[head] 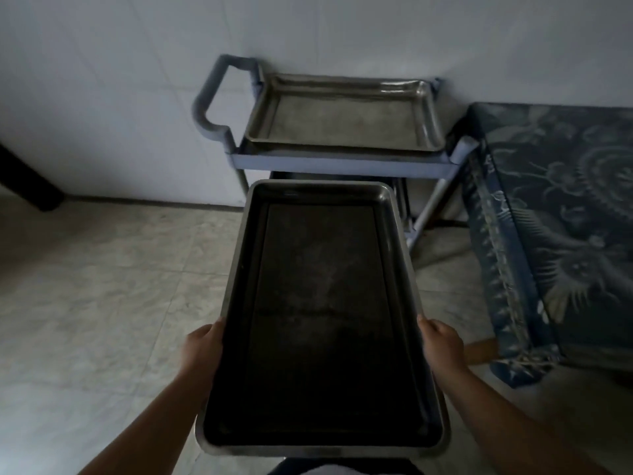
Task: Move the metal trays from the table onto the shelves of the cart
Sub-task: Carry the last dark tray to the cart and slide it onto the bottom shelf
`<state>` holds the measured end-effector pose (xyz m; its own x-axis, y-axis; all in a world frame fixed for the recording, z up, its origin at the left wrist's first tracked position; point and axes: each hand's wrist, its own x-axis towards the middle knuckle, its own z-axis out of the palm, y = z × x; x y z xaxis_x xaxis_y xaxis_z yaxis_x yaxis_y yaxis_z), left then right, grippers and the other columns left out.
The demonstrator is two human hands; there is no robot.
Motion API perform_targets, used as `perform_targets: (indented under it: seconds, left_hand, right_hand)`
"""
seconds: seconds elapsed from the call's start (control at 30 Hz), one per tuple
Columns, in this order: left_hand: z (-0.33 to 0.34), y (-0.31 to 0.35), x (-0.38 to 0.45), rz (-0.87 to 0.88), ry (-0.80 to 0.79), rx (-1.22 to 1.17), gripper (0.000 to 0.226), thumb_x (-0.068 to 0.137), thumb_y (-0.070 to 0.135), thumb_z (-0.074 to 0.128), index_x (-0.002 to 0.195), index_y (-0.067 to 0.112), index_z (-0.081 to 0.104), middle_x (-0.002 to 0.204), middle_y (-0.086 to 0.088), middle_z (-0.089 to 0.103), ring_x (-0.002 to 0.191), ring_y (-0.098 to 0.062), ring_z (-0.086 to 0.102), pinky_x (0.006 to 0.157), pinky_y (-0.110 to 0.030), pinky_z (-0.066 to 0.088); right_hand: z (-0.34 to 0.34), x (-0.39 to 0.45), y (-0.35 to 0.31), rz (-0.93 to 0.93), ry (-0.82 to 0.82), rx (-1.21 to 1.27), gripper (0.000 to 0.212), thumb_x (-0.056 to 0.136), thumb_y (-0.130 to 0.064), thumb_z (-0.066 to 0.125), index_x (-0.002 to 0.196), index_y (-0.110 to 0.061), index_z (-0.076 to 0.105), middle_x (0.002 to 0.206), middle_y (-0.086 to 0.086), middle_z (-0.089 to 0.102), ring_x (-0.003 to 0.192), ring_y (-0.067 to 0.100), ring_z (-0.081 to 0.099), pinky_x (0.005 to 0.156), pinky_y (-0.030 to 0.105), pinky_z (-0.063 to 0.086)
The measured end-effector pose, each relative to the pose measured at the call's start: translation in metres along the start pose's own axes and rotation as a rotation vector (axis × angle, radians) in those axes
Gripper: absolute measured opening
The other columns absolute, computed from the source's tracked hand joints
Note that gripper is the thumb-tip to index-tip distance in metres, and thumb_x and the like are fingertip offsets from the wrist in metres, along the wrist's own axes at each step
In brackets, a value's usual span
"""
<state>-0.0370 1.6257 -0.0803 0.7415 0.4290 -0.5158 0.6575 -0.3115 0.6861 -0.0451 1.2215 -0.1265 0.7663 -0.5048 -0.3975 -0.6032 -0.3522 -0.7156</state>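
Note:
I hold a long metal tray (320, 317) lengthwise in front of me, its inside dark in the dim light. My left hand (202, 347) grips its left rim and my right hand (442, 344) grips its right rim. The tray's far end points at the grey-blue cart (342, 162) standing against the wall. A second metal tray (346, 114) lies on the cart's top shelf. The held tray's far end sits just below that shelf's front edge in the view. The lower shelves are mostly hidden behind the held tray.
A table covered with a blue patterned cloth (561, 214) stands at the right, close beside the cart. The cart's handle (214, 94) sticks out at its left. Tiled floor (102, 286) spreads to the left. A dark object (24, 180) leans at the far left wall.

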Motion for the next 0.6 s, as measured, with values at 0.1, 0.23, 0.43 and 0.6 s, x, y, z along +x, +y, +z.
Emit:
perform_targets:
  seconds: [0.1,0.23,0.43,0.6]
  left_hand:
    - [0.016,0.005,0.003,0.019,-0.046,0.039,0.054,0.091,0.053,0.055,0.072,0.007,0.074,0.074,-0.023,0.071,0.067,-0.036,0.066,0.061,-0.045,0.054]
    - [0.034,0.005,0.005,0.008,-0.045,0.073,0.056,0.093,0.055,0.053,0.071,0.008,0.074,0.068,-0.019,0.070,0.063,-0.032,0.064,0.060,-0.043,0.053]
    - [0.064,-0.003,0.018,-0.033,-0.017,0.073,0.054,0.094,0.050,0.055,0.067,0.006,0.071,0.060,-0.011,0.063,0.060,-0.028,0.060,0.060,-0.040,0.050]
    - [0.094,-0.020,0.031,-0.087,0.011,0.092,0.054,0.097,0.047,0.052,0.069,0.004,0.069,0.059,-0.011,0.061,0.058,-0.026,0.058,0.055,-0.035,0.046]
  right_hand:
    - [-0.008,0.001,0.013,0.042,0.026,0.063,0.051,0.097,-0.036,0.054,0.053,-0.013,0.044,0.051,0.003,0.044,0.051,0.017,0.046,0.052,0.031,0.037]
    - [-0.012,0.008,0.032,0.075,0.016,0.118,0.047,0.098,-0.034,0.054,0.061,-0.003,0.053,0.056,0.007,0.049,0.055,0.018,0.049,0.053,0.032,0.038]
    - [-0.003,0.034,0.054,0.076,-0.009,0.102,0.046,0.098,-0.029,0.054,0.066,0.004,0.056,0.059,0.011,0.052,0.059,0.021,0.051,0.054,0.031,0.037]
    - [0.005,0.061,0.076,0.125,-0.045,0.048,0.046,0.099,-0.037,0.052,0.078,0.003,0.064,0.072,0.016,0.063,0.065,0.021,0.056,0.062,0.033,0.041]
